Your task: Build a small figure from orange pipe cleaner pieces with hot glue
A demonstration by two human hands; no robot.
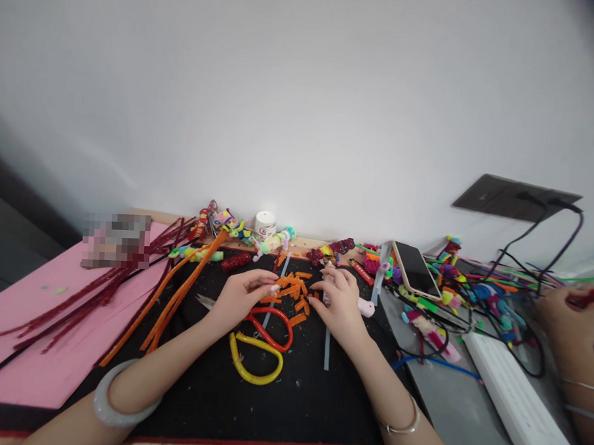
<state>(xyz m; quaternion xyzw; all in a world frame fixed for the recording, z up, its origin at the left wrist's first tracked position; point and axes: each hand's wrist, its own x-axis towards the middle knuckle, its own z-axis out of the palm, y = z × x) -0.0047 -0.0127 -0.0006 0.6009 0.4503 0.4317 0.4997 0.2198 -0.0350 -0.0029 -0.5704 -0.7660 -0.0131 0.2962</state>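
My left hand and my right hand hover over a black mat, on either side of a small heap of short orange pipe-cleaner pieces. My left fingertips pinch one orange piece at the heap's left edge. The fingers of my right hand are bent and touch the heap's right side; whether they grip a piece is hidden. Scissors with red and yellow handle loops lie on the mat just below the heap. A pale bangle circles my left wrist, a thin silver one my right.
Long orange stems and red glittery stems lie to the left across a pink sheet. Colourful pipe-cleaner figures line the wall. A phone, tangled cables and a white power strip are at the right, where another person's hand works.
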